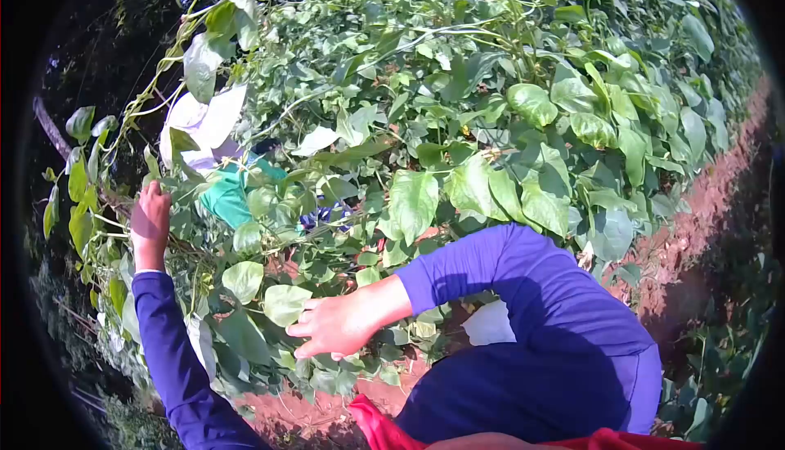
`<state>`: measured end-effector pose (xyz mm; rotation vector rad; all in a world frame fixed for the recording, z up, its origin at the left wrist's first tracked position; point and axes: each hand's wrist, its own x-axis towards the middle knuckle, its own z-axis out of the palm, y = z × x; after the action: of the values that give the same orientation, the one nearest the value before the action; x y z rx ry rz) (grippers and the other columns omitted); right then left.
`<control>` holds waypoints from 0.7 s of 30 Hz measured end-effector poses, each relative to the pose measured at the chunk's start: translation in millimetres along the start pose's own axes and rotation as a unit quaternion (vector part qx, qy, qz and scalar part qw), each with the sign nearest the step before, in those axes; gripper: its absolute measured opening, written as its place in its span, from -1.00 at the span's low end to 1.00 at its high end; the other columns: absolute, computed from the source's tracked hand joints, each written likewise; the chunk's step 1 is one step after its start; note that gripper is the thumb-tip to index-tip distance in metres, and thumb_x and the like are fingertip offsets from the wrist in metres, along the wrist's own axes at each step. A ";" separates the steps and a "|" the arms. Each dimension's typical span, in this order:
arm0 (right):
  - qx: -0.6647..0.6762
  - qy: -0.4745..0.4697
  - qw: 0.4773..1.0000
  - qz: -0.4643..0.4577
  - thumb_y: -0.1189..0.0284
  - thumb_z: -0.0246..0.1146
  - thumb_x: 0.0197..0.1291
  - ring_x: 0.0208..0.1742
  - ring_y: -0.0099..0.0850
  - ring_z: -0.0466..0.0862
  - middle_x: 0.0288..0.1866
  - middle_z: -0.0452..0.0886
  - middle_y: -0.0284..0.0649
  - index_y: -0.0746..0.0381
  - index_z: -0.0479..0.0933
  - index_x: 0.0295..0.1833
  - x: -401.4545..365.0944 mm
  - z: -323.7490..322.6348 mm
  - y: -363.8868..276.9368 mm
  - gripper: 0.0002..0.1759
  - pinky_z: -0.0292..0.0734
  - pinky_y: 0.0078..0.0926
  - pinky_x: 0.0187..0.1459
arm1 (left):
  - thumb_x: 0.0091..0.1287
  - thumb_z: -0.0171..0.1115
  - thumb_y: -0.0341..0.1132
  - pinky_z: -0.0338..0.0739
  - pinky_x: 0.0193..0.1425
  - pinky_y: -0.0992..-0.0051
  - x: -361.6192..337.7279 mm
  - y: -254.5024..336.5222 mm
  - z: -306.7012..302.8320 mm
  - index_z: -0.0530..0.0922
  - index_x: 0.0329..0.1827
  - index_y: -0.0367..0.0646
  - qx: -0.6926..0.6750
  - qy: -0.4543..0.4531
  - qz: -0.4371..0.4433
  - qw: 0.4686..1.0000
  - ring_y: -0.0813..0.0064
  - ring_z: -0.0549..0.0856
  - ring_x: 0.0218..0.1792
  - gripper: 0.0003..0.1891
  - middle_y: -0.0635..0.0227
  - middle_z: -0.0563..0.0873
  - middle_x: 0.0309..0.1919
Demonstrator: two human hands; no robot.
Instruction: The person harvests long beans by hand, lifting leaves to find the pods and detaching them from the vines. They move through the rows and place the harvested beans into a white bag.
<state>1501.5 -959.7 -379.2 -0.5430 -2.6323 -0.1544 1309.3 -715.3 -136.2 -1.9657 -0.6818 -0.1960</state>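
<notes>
At the left, my left hand (150,223) is raised with its fingers closed among the twining vine stems (113,201); what lies inside the fingers is hidden. My right hand (339,325) is lower and nearer the middle, palm down, fingers stretched out and apart. Its fingertips are right at the edge of a broad pale-green leaf (285,304). Another rounded leaf (243,282) hangs just above that one. Dense leafy vines surround both hands.
Beyond the leaves a person in a white hat (214,119) and green clothing (226,196) is partly hidden. Reddish soil (695,213) runs along the right side of the foliage. A long thin vine (392,51) arches across the top. A white piece (489,324) shows beneath my right arm.
</notes>
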 end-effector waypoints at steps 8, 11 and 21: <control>0.293 -0.212 0.825 0.435 0.03 0.24 0.24 0.19 -0.02 0.53 0.19 0.54 0.05 0.28 0.34 0.37 -274.6 -41.7 -49.1 -0.28 0.44 -0.11 0.15 | 0.15 -0.06 -0.51 0.39 -0.26 0.29 -18.0 -20.2 63.2 0.42 -0.44 -0.33 -0.288 0.000 -0.127 0.949 0.19 0.52 -0.39 -0.91 0.11 0.46 -0.49; 0.283 -0.134 0.692 0.650 -0.03 0.20 0.25 0.02 -0.01 0.64 0.04 0.64 0.02 0.20 0.41 0.32 -316.0 -70.1 -109.6 -0.33 0.51 -0.19 0.07 | 0.34 -0.12 -0.34 0.29 -0.21 0.46 -52.7 -43.8 94.7 0.41 -0.33 -0.30 -0.491 0.139 -0.135 0.849 0.43 0.38 -0.37 -0.80 0.36 0.39 -0.43; 0.184 0.080 0.726 0.658 0.19 0.24 0.23 0.20 -0.02 0.54 0.23 0.55 -0.02 0.21 0.38 0.36 -308.3 -15.7 -273.8 -0.38 0.44 -0.17 0.20 | 0.38 -0.07 -0.45 0.49 0.03 0.29 -67.4 -34.4 133.6 0.33 0.40 -0.19 -0.073 0.184 -0.005 0.980 0.19 0.58 -0.14 -0.51 -0.04 0.63 -0.05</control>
<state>1652.2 -1321.6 -508.1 -1.9129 -1.4645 0.7028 1214.7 -613.9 -202.1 -1.9917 -0.4451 -0.6145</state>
